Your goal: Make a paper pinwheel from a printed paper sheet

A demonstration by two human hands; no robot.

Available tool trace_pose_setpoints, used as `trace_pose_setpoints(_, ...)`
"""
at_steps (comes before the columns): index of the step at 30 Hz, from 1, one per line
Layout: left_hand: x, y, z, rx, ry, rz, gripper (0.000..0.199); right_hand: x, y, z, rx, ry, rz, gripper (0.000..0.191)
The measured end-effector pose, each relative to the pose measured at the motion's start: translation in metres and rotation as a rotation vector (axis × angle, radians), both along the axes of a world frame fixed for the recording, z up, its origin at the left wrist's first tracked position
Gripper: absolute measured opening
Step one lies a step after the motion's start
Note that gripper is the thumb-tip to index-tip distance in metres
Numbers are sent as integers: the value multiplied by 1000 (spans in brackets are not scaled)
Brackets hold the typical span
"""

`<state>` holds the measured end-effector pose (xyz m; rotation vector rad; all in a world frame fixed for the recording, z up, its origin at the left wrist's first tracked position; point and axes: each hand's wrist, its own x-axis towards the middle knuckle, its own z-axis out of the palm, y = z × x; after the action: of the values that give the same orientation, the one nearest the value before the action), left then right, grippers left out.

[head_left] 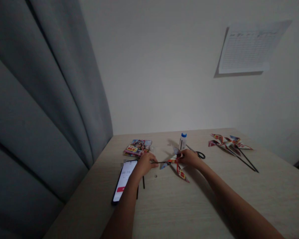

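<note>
A paper pinwheel (175, 161) in printed red, white and yellow paper is held just above the table, its lower blade pointing toward me. My right hand (188, 157) is closed on it from the right, the fingertips partly hidden by the paper. From the left, my left hand (147, 162) pinches a thin black stick (160, 162) that runs sideways to the pinwheel's middle. Whether the stick is fixed there I cannot tell. A small round piece (155, 176) lies on the table below the stick.
Behind my hands stand a glue bottle (182, 142) with a blue cap and black-handled scissors (201, 154). Printed paper (138, 146) lies back left, above a phone (124, 181) showing a timer. More black sticks (144, 182) lie by my left forearm. Finished-looking pinwheels (229, 143) rest at right.
</note>
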<state>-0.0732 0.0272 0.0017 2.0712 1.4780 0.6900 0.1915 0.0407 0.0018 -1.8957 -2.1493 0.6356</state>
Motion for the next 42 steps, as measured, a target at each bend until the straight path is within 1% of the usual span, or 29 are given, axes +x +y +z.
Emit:
trace_pose_setpoints(3,-1,1,2,-24,13,16,5,5,2,2,22,12,-16,18)
trace_pose_setpoints(5,-1,1,4,-29,4,8,8,7,1,3,39,16,-27,19)
trace_pose_setpoints(8,0,2,4,5,-28,13,13,9,0,6,56,17,-44,20)
trace_pose_setpoints(11,-1,3,1,34,-38,12,10,9,-1,6,61,14,-65,21)
trace_pose_setpoints(14,-1,4,0,47,-33,-16,10,9,0,5,62,9,-86,24)
trace_pose_setpoints(17,0,4,2,77,-3,-41,14,10,1,3,70,24,-90,26)
trace_pose_setpoints(20,2,3,5,84,69,-72,21,11,1,1,70,57,-117,27)
trace_pose_setpoints(22,3,2,6,98,89,-68,19,11,2,-1,77,84,-129,28)
trace_pose_setpoints(25,3,-1,6,111,71,-33,13,10,3,-5,102,105,-136,28)
trace_pose_setpoints(28,4,-3,4,88,74,-4,8,9,6,-11,133,141,-148,27)
trace_pose_setpoints(30,5,-5,4,78,85,23,4,9,7,-14,165,206,-140,27)
trace_pose_setpoints(33,8,-6,3,75,129,70,6,8,8,-17,217,339,-107,31)
trace_pose_setpoints(36,11,-4,1,77,136,128,6,9,8,-17,229,392,-101,40)
trace_pose_setpoints(40,15,1,-7,77,46,256,8,12,8,-12,204,362,-107,49)
trace_pose_setpoints(42,15,3,-11,67,-2,300,7,13,6,-8,195,341,-120,52)
